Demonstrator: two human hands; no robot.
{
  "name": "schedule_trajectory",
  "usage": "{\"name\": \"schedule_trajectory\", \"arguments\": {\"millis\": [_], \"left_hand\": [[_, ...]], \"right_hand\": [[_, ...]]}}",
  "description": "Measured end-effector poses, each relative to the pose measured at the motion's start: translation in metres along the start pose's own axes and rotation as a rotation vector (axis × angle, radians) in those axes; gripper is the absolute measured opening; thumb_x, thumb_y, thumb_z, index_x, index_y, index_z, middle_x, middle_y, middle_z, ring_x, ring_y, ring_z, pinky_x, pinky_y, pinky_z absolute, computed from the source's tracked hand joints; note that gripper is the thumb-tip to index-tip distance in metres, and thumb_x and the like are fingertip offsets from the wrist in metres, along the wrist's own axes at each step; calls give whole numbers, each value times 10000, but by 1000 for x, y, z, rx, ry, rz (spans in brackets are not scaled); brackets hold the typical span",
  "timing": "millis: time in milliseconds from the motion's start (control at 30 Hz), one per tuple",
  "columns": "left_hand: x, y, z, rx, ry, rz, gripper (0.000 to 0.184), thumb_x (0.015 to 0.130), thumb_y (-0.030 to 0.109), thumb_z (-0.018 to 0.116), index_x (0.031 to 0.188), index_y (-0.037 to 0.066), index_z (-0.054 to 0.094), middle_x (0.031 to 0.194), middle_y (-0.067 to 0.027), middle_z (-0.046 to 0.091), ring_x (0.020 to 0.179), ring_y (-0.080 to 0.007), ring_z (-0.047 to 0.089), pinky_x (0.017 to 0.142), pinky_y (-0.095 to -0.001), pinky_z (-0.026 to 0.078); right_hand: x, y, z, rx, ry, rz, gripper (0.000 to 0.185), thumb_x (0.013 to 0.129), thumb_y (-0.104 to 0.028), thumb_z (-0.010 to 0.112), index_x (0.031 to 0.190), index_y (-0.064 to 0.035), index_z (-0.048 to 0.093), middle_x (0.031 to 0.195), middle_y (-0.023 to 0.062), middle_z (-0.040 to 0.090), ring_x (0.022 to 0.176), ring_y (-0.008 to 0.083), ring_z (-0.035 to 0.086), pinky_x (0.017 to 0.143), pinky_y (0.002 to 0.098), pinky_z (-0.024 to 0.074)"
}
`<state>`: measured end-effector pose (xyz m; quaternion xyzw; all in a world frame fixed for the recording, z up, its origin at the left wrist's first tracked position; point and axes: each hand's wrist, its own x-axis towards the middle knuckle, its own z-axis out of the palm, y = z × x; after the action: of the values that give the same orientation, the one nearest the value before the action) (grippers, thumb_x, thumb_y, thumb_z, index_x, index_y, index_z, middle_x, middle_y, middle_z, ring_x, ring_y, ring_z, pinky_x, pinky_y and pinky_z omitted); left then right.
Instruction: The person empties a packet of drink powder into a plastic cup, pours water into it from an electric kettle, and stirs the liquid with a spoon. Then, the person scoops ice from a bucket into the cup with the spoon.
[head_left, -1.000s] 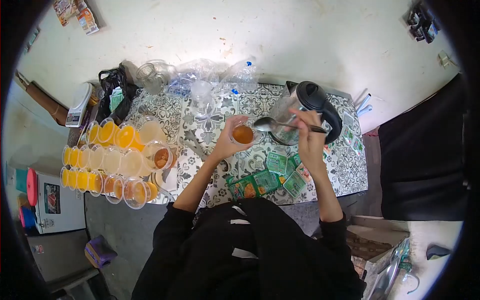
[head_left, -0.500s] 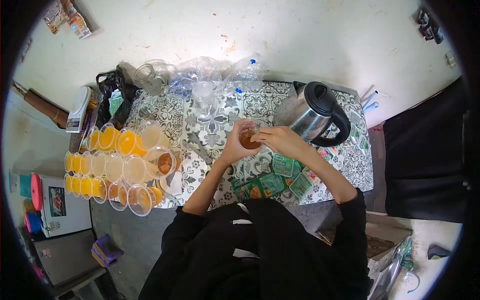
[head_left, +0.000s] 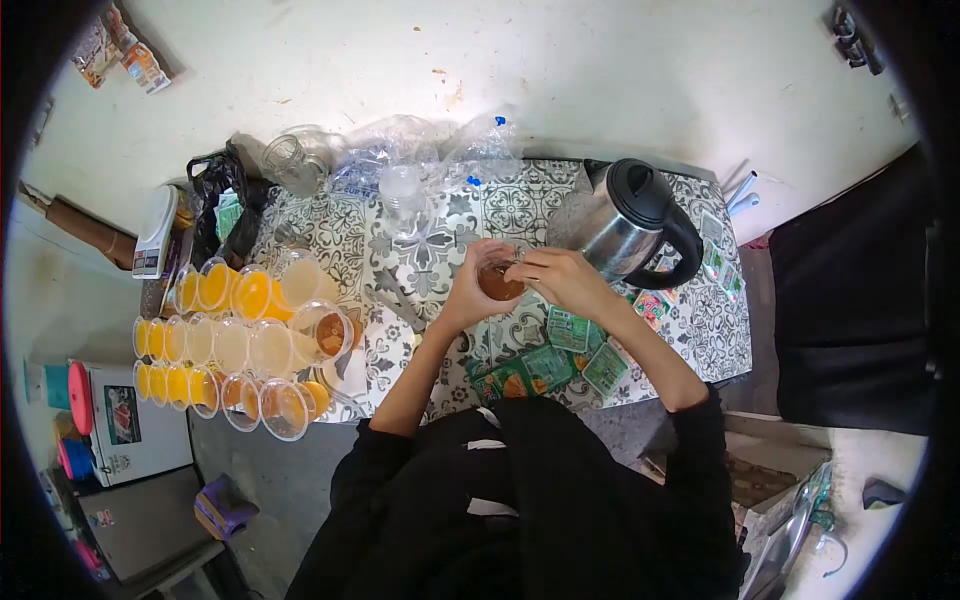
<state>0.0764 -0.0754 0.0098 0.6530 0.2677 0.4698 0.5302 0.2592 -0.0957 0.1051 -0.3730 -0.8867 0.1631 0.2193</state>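
Note:
My left hand (head_left: 468, 298) is wrapped round a clear cup (head_left: 499, 284) of reddish-brown liquid, over the middle of the patterned table. At the cup's right rim, my right hand (head_left: 563, 281) has its fingers pinched together, partly over the opening. Whatever those fingers hold is hidden. Green sachets (head_left: 545, 370) lie on the table just below my hands. To the right of my right hand stands a steel kettle (head_left: 618, 235) with a black lid and handle.
Rows of filled plastic cups (head_left: 230, 343), yellow, whitish and brown, stand at the left. Behind them are a black plastic bag (head_left: 215, 215) and a white scale (head_left: 155, 232). Along the wall lie clear bags (head_left: 480, 150), a stack of cups (head_left: 402, 195) and a glass jar (head_left: 290, 158).
The view has shifted slightly. My left hand still holds the cup, and the right fingers stay pinched at its rim with only a small movement.

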Motion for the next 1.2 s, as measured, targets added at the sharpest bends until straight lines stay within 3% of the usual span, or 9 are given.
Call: {"name": "schedule_trajectory", "arguments": {"millis": [367, 467, 533, 633, 833, 1033, 1133, 1200], "left_hand": [[-1, 0, 1, -73, 0, -19, 833, 584, 69, 807, 1260, 35, 322, 1193, -136, 501, 1148, -224, 486, 997, -354, 389], [0, 1, -2, -15, -22, -12, 836, 584, 66, 809, 1261, 40, 319, 1191, -134, 500, 1151, -222, 485, 998, -352, 389], [1, -1, -4, 20, -42, 8, 837, 586, 64, 810, 1262, 43, 316, 1190, -135, 499, 1152, -221, 485, 996, -350, 392], [1, 0, -4, 51, -51, 47, 830, 590, 64, 810, 1257, 47, 316, 1189, -133, 495, 1146, -220, 488, 991, -349, 396], [2, 0, -1, -68, -40, -24, 828, 585, 63, 815, 1246, 50, 318, 1197, -132, 484, 1144, -229, 489, 1001, -357, 387], [1, 1, -4, 10, -51, 8, 842, 582, 67, 821, 1253, 46, 312, 1208, -136, 477, 1151, -235, 482, 1012, -354, 377], [0, 2, -3, 26, -51, 10, 847, 583, 65, 820, 1257, 46, 308, 1211, -136, 474, 1156, -236, 477, 1018, -353, 371], [0, 2, -3, 4, -67, -12, 851, 584, 63, 820, 1262, 46, 306, 1212, -135, 472, 1164, -236, 472, 1019, -353, 370]], "right_hand": [[5, 2, 4, 169, 37, -12, 183, 818, -169, 591, 957, -90, 680, 885, 72, 656, 853, 255, 612, 788, 349, 493], [-1, 10, -1, 56, 127, -95, 193, 800, -176, 623, 965, -104, 691, 866, 33, 665, 837, 228, 582, 773, 357, 470], [-3, 5, -13, -151, 36, -71, 162, 799, -195, 614, 929, -154, 701, 863, -20, 664, 863, 152, 570, 798, 311, 414], [-3, -7, -26, -141, -73, -31, 161, 775, -204, 630, 916, -187, 705, 850, -59, 662, 847, 120, 537, 823, 287, 343], [1, 3, 3, -85, 129, -100, 171, 772, -234, 611, 912, -221, 708, 824, -85, 660, 815, 126, 514, 839, 343, 306], [0, -2, -17, -276, 10, -5, 191, 785, -264, 607, 945, -245, 709, 803, -95, 657, 848, 106, 505, 812, 362, 279], [-4, -9, -25, -185, -84, 48, 168, 809, -275, 604, 932, -236, 712, 796, -91, 657, 829, 105, 509, 799, 358, 267], [-5, -5, -13, -121, -26, -6, 160, 793, -263, 630, 926, -234, 715, 773, -71, 652, 793, 111, 516, 781, 353, 256]]}}
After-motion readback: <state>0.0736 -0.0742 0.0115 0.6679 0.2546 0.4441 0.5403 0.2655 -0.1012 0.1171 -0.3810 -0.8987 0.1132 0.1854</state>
